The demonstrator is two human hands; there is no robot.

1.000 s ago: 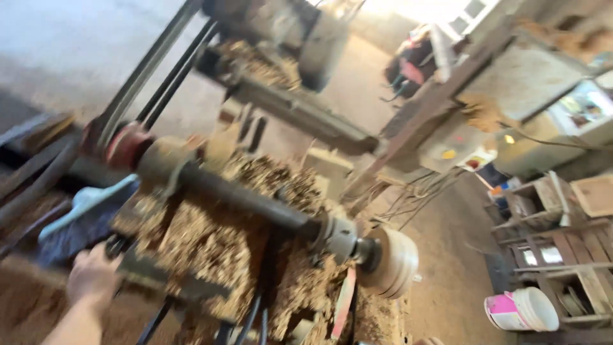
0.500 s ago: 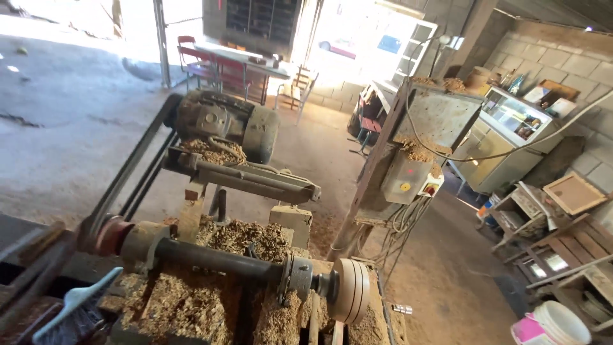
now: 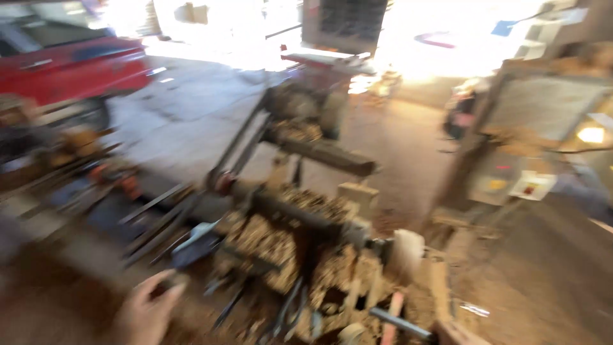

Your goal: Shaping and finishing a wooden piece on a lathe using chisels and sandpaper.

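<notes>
Heavily motion-blurred throughout, smeared most at the left and lower edges. Lit from behind by daylight pouring through the open doorway [image 3: 440, 38] at the top, blown out to plain white there, with glare spilling onto the concrete floor [image 3: 191, 121]. Dim and brown nearer the camera; wood lathe [image 3: 306, 217] and shavings [image 3: 262, 243] soft, without crisp edges. Left hand [image 3: 147, 313] at the bottom a pale streak, fingers barely separable. Small warm lamp [image 3: 590, 134] glowing at the right. Red vehicle [image 3: 70, 70] washed and smeared. Shadows muddy, not defined.
</notes>
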